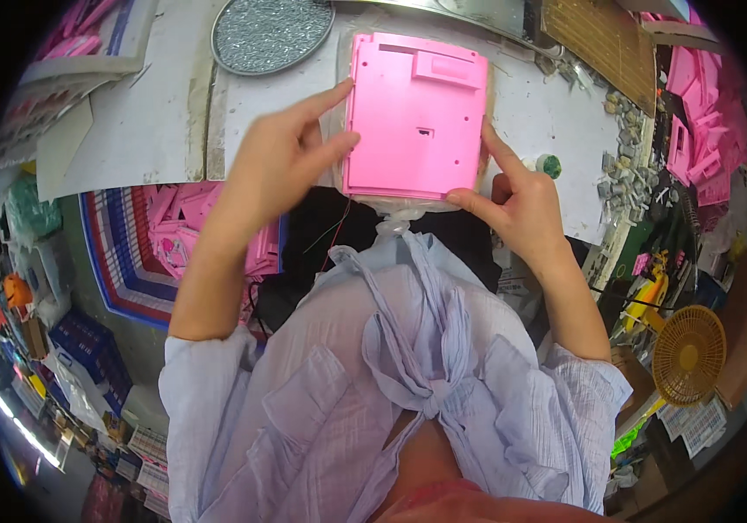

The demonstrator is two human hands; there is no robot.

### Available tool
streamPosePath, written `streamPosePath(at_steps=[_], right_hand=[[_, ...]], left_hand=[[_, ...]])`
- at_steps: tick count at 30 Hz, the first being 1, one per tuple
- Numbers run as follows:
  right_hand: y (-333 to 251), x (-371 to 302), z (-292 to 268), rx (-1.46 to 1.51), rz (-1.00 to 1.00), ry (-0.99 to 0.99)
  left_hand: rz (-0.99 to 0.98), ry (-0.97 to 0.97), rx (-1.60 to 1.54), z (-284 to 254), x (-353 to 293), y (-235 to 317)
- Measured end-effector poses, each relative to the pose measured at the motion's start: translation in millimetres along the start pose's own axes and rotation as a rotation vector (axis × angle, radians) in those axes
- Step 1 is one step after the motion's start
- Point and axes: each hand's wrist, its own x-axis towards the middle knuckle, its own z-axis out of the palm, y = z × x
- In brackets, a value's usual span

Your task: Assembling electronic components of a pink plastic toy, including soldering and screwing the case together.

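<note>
A flat, square pink plastic casing [400, 113] lies at the table's front edge, on a clear plastic sheet or bag. It has small holes, a slot in the middle and a raised block at its far right. My left hand [286, 157] holds the left edge, thumb and forefinger apart on the rim. At the near right corner my right hand [520, 205] grips the casing, its thumb on the near edge and forefinger along the right side. The casing's underside is hidden.
A round tray [214, 45] of small metal screws stands at the far left. Small grey metal pieces [622, 161] lie scattered at right, near a small green-topped round item [549, 166]. A striped basket [129, 261] of pink parts sits below left. Pink parts [696, 113] pile up far right.
</note>
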Motion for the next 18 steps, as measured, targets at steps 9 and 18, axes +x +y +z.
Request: streamPosePath(at_steps=[9, 18], right_hand=[[-1.2, -0.4, -2.5, 0.085, 0.059, 0.017], [-101.2, 165.1, -16.0, -0.339, -0.894, 0.276]], left_hand=[[0.239, 0.526, 0.785, -64.0, 71.1, -48.5], [0.250, 0.565, 0.630, -67.0, 83.9, -55.3]])
